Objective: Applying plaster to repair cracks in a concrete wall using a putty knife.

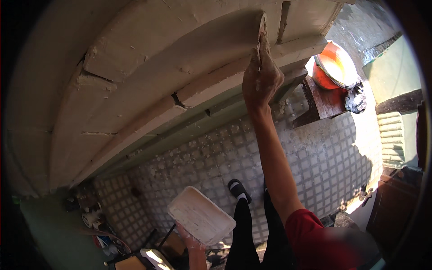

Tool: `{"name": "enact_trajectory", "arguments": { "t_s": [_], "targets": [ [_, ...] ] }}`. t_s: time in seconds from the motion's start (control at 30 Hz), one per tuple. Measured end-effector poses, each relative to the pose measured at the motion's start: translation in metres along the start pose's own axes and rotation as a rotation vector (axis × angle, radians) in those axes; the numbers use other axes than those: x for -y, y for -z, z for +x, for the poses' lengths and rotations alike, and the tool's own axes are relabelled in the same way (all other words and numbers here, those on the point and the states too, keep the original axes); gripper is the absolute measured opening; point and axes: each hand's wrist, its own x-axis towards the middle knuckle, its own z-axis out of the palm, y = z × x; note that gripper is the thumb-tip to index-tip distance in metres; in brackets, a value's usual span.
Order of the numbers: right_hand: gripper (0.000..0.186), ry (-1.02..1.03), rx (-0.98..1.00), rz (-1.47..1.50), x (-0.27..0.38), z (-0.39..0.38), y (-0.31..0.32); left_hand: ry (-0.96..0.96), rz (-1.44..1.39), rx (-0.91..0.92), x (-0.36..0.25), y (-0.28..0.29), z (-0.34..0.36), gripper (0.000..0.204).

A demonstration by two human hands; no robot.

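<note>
My right hand (262, 83), dusted with white, is raised to the upper right and closed around a plaster-smeared putty knife (263, 31). The blade is seen nearly edge-on and stands against a pale, curved panel (211, 40). Whether its edge presses on the surface, I cannot tell. At the lower middle, my left hand (191, 237) grips the side of a shallow white rectangular tray (202, 215). Streaks of whitish paste coat the inside of the tray. Much of the left hand's fingers is hidden under it.
Below the panel runs a curved ledge (216, 83) with a dark crack. An orange bucket (325, 74) stands on a dark wooden stool (326, 101), beside a crumpled dark bag (356, 98). Tiled floor (310, 162) lies below, speckled white. Assorted items (96, 225) crowd the lower left.
</note>
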Motion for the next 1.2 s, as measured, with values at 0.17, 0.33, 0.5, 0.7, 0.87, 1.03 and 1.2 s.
{"name": "enact_trajectory", "arguments": {
  "t_s": [0.17, 0.33, 0.5, 0.7, 0.87, 1.03, 1.2],
  "targets": [
    [0.043, -0.094, 0.086, 0.033, 0.032, -0.016, -0.025, -0.011, -0.023, 0.066, -0.004, 0.024, 0.013, 0.074],
    [0.044, -0.138, 0.222, 0.109, 0.052, -0.034, -0.025, -0.019, -0.020, 0.070, -0.003, 0.008, 0.007, 0.073],
    [0.042, 0.148, 0.012, 0.286, 0.029, -0.029, 0.003, 0.053, -0.043, 0.008, 0.016, 0.036, 0.018, 0.072],
    [0.042, -0.130, 0.093, 0.111, 0.015, 0.012, 0.011, 0.035, 0.033, 0.016, 0.019, 0.004, -0.003, 0.072],
    [0.048, 0.120, 0.183, 0.301, 0.037, -0.034, 0.001, 0.041, 0.023, 0.054, 0.021, 0.007, -0.004, 0.073],
    [0.051, 0.094, 0.065, 0.334, 0.017, 0.004, 0.030, 0.005, 0.003, 0.089, 0.020, -0.001, -0.016, 0.071],
    [0.028, 0.044, 0.035, 0.161, 0.019, 0.028, 0.005, 0.004, -0.008, 0.127, 0.024, 0.004, -0.020, 0.070]
  ]
}}
